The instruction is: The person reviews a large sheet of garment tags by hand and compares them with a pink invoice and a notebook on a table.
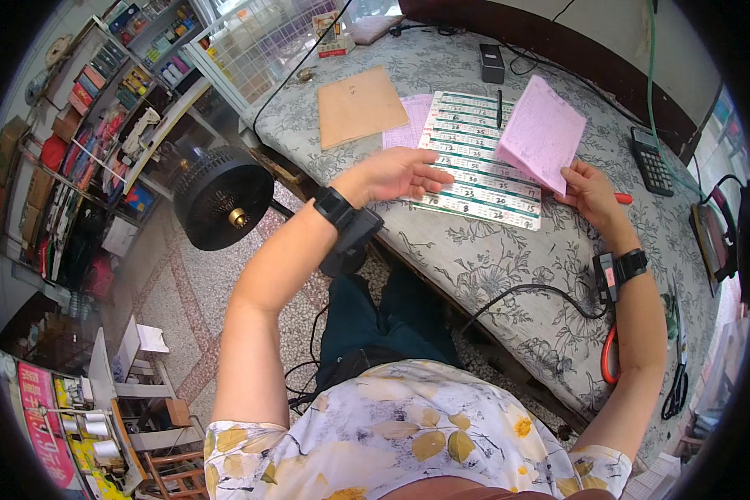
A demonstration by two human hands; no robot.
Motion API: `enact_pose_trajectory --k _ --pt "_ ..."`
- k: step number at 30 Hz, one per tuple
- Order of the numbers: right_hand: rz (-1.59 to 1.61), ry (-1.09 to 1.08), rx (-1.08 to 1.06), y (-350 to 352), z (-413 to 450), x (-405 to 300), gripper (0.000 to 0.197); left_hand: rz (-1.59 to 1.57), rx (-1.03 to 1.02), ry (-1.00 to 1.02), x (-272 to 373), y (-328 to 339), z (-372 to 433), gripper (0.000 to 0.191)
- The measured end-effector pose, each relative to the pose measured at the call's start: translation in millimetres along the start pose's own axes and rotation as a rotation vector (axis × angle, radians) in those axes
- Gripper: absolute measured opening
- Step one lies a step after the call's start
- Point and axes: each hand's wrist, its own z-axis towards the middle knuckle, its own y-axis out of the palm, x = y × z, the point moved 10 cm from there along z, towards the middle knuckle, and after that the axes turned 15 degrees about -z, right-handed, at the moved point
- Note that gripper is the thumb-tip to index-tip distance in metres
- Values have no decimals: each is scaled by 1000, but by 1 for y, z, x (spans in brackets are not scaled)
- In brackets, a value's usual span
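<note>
Between thumb and fingers, my right hand point(584, 190) grips the lower corner of a pink sheet of paper point(544, 128), lifted and tilted above the table. Over the left edge of a white sheet of labels with green bands and handwritten numbers point(475, 181), my left hand point(406, 175) hovers with its fingers apart and nothing in them. A black pen point(499, 109) lies across the top of the label sheet. Another pink sheet point(406, 119) lies partly under it, beside a brown paper envelope or folder point(359, 107). A red-ended object point(623, 199) shows behind my right hand, mostly hidden.
A calculator point(651, 161) and a small black box point(492, 62) rest on the flower-patterned tablecloth point(475, 262). Scissors point(676, 387) lie near the right edge. A black fan point(225, 197) stands left of the table. A black cable point(525, 290) runs to my right wrist.
</note>
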Motion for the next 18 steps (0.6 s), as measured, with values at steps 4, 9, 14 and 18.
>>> enact_pose_trajectory --k 4,9,14,18 --pt "-4 -18 -2 11 -1 -7 16 144 4 87 1 -1 15 37" --pt "41 -22 24 8 -5 -10 15 798 178 522 51 -21 -12 45" --pt "22 -12 -25 6 1 2 13 666 256 207 34 -38 -24 38" --pt "9 14 -19 13 -1 -1 12 554 288 95 25 -49 -23 36"
